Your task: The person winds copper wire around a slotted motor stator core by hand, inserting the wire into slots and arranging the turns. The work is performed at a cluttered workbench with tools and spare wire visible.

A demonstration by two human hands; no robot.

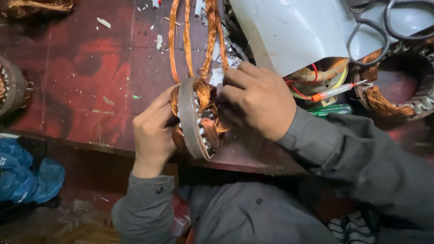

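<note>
The stator core [193, 118], a grey metal ring stood on edge near the front edge of the red counter [81, 81], served as the landmark here. Its far face and most of its inner slots were hidden behind the hands, and the copper windings [204, 97] packed into it showed only as orange bundles bulging from the bore. Long copper wire strands [187, 38] ran up from the core and were cut off by the top of the frame.

The left hand [153, 135] cupped the core from its left side, fingers curled behind the ring, so its grip was closed on the stator core. The right hand [257, 99] was bunched into a closed grip on the core's right side, fingertips buried in the windings; what exactly they pinched could not be made out.

Right of the core, a white sheet [294, 31] covered part of a second wound stator [323, 77], leaving only its red and yellow leads visible. A pair of scissors [375, 27] lay on that sheet, the blades cut off at the top. Further right sat a third stator [398, 90], partly out of frame, holding a loose copper coil. An orange-tipped pen [337, 91] and a green tool handle [332, 110] lay between them. Far left of the core, another stator [11, 88] was cropped by the edge, and blue plastic bags [27, 174] sat below the counter
</note>
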